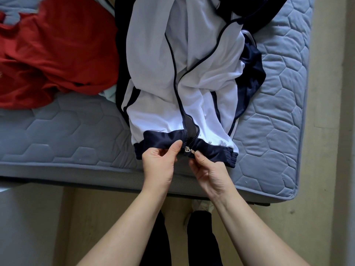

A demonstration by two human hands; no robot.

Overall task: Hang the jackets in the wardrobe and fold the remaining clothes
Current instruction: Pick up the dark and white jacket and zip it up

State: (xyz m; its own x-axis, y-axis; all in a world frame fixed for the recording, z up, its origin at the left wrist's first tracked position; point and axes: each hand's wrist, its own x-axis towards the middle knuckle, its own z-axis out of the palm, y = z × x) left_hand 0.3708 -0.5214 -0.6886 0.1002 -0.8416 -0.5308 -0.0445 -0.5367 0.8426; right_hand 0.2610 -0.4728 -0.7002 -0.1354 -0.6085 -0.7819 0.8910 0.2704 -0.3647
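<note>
Progress seems early: left hand (160,162) pinches the navy elastic hem (159,138) of the unhung white-and-navy zip jacket (153,64), right hand (210,170) pinches its silver metal zipper pull (189,150), and the crumpled red cloth garment (48,54) lies unfolded.

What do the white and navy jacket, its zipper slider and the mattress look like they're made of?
Jacket: looks like a thin synthetic knit, probably polyester; the navy hem band shows a satiny sheen.
Zipper slider: metal, judging by its bright silvery glint.
Mattress: matte quilted fabric, grey-blue, stitched in hexagons; the padding beneath is hidden.
</note>
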